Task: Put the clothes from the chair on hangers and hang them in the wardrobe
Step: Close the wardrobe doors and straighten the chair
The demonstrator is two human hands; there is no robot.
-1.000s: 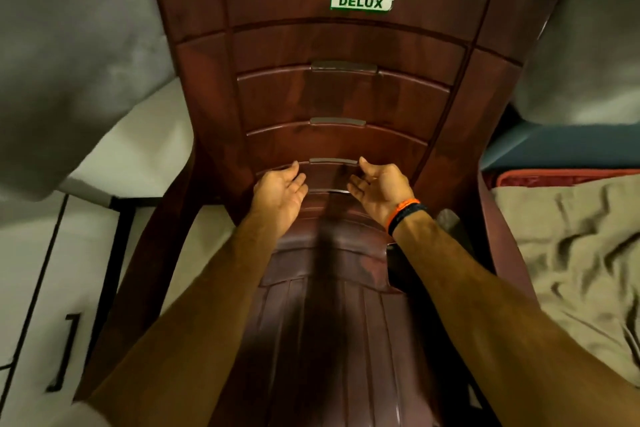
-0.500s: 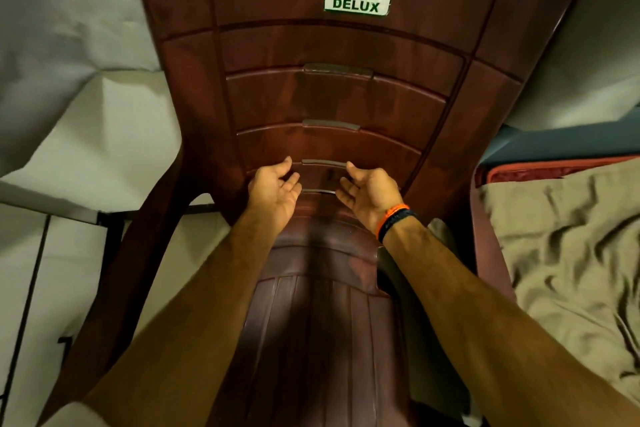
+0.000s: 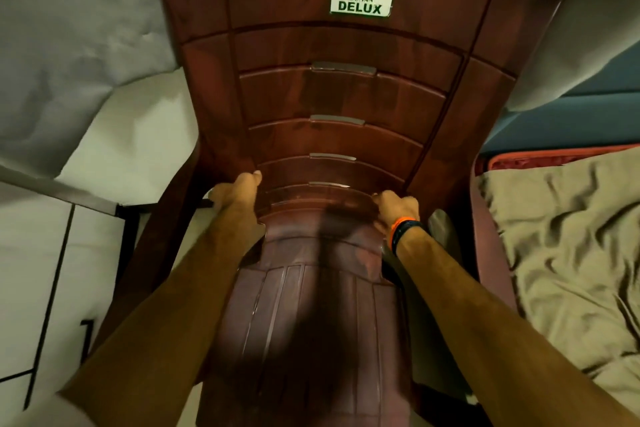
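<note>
The brown chair stands beside the bed, its seat bare. Left hand grips the backrest's left edge low down; right hand grips its right edge.

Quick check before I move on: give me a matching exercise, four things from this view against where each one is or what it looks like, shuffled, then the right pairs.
Things:
1. chair
2. label
3. wristband
4. blanket

Descriptions:
A. orange, on the right wrist
B. beige and crumpled, at the right of the view
C. white with green letters, near the top of the backrest
D. dark reddish-brown plastic, gripped at both sides by the left hand and right hand

Pairs: 1-D, 2-C, 3-A, 4-B
</note>
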